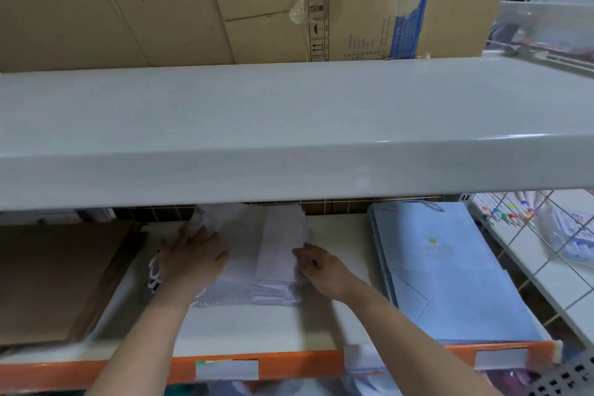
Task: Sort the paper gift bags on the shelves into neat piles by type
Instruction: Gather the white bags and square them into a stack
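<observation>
Step in hand: squaring pale bags [257, 273] at centre of frame on lower shelf [257, 328]; left hand [189, 262] flat, pressing pile; right hand [316, 267] pinching its right edge; blue pile [450, 273] at right, brown pile [54, 280] at left; next likely: align edges, flatten.

Both bare forearms are stretched forward. The left hand [189, 255] is laid flat, fingers spread; the right hand [316, 267] is curled, pinching.
</observation>
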The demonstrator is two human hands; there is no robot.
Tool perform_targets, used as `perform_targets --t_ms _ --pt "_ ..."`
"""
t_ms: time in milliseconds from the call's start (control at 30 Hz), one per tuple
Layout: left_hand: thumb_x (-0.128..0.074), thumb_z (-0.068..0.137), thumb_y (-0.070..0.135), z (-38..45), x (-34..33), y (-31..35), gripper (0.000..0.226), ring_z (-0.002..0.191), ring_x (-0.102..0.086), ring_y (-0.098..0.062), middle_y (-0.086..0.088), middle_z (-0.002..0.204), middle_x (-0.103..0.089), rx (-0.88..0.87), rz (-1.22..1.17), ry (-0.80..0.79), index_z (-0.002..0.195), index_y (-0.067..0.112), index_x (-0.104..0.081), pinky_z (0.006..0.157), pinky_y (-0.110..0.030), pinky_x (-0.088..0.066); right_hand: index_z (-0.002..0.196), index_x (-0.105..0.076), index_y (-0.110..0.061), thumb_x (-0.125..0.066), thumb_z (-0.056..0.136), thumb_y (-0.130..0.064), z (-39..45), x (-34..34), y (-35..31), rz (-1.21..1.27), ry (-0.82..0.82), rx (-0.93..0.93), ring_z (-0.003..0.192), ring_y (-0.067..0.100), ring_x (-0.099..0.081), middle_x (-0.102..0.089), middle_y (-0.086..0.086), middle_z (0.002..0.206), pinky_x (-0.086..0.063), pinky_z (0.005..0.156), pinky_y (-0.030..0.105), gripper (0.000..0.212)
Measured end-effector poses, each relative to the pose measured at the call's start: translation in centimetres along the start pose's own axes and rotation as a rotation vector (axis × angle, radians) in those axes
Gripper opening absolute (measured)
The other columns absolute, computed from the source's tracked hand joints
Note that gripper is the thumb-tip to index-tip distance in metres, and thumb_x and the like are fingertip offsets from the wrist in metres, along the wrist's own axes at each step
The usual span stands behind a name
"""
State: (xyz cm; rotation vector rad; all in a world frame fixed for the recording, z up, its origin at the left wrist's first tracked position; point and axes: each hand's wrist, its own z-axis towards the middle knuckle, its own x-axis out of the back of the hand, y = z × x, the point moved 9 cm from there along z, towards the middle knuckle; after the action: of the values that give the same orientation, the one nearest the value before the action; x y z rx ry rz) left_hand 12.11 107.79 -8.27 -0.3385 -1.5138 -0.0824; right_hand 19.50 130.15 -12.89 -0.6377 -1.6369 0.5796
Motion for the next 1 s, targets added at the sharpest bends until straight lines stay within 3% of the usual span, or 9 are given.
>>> perform_targets --t_ms 167,300,433,533,633,767,867,1000 --pt "-0.028 0.093 0.052 0.8 -0.3 -0.3 0.050 0.142 -0.026 -0.030 0.004 0.155 -0.031 0.026 -0.056 0.038 0.137 0.033 -0.043 0.109 -0.050 -0.026 0.147 -0.037 -0.021 -0.036 0.103 -0.023 0.2 0.0 -0.5 -0.018 0.002 -0.010 0.143 0.016 -0.027 -0.027 0.000 0.157 -0.018 0.111 0.019 0.044" --pt "-0.035 0.088 0.054 1.3 1.9 -0.5 0.047 0.142 -0.024 -0.023 0.007 0.152 -0.035 0.045 -0.069 0.119 0.127 0.031 -0.050 0.109 -0.053 -0.024 0.147 -0.036 -0.022 -0.046 0.098 -0.023 -0.2 0.4 -0.2 0.150 0.048 -0.083 0.135 0.020 -0.041 -0.038 0.002 0.152 -0.030 0.108 0.023 0.050" --pt "-0.035 0.082 0.051 0.5 5.0 0.6 0.054 0.137 -0.036 -0.026 -0.001 0.138 -0.054 0.014 -0.110 0.307 0.112 0.018 -0.065 0.108 -0.056 -0.019 0.147 -0.035 -0.018 -0.049 0.095 -0.028 -0.5 0.9 0.2 0.215 0.082 -0.159 0.128 0.025 -0.050 -0.047 0.006 0.145 -0.041 0.104 0.031 0.055" --pt "-0.041 0.088 0.051 0.4 4.4 1.2 0.049 0.143 -0.025 -0.026 0.003 0.144 -0.047 0.023 -0.122 0.252 0.123 0.021 -0.059 0.112 -0.053 -0.012 0.132 -0.053 -0.016 -0.052 0.095 -0.029 -0.6 1.1 -0.1 0.203 0.089 -0.153 0.114 0.022 -0.057 -0.059 0.005 0.132 -0.046 0.095 0.029 0.039" --pt "-0.029 0.080 0.054 0.1 3.9 1.2 0.061 0.141 -0.028 -0.023 0.004 0.142 -0.048 0.029 -0.121 0.225 0.124 0.023 -0.058 0.110 -0.048 -0.016 0.126 -0.058 -0.017 -0.056 0.093 -0.030 -0.9 1.4 -0.4 0.224 0.079 -0.144 0.110 0.019 -0.059 -0.062 0.003 0.126 -0.046 0.091 0.025 0.036" --pt "-0.024 0.076 0.055 -0.2 3.6 1.0 0.066 0.135 -0.035 -0.025 0.002 0.140 -0.049 0.043 -0.108 0.207 0.122 0.022 -0.057 0.106 -0.048 -0.023 0.129 -0.057 -0.015 -0.057 0.092 -0.029 -1.4 1.3 -0.6 0.327 0.059 -0.131 0.108 0.017 -0.058 -0.061 0.002 0.124 -0.045 0.092 0.026 0.039" --pt "-0.029 0.083 0.058 -0.1 3.5 1.1 0.065 0.140 -0.029 -0.025 0.003 0.149 -0.041 0.054 -0.124 0.174 0.134 0.024 -0.051 0.110 -0.052 -0.017 0.125 -0.057 -0.017 -0.055 0.094 -0.028 -1.4 0.8 -1.1 0.326 0.019 -0.112 0.108 0.018 -0.058 -0.061 0.002 0.121 -0.047 0.095 0.031 0.033" --pt "-0.036 0.084 0.053 -0.4 4.3 1.4 0.060 0.141 -0.030 -0.028 0.000 0.147 -0.045 0.032 -0.153 0.239 0.132 0.021 -0.055 0.111 -0.053 -0.012 0.138 -0.046 -0.019 -0.054 0.095 -0.031 -1.6 0.6 -0.6 0.302 0.043 -0.143 0.121 0.020 -0.053 -0.052 0.001 0.138 -0.042 0.095 0.025 0.045"
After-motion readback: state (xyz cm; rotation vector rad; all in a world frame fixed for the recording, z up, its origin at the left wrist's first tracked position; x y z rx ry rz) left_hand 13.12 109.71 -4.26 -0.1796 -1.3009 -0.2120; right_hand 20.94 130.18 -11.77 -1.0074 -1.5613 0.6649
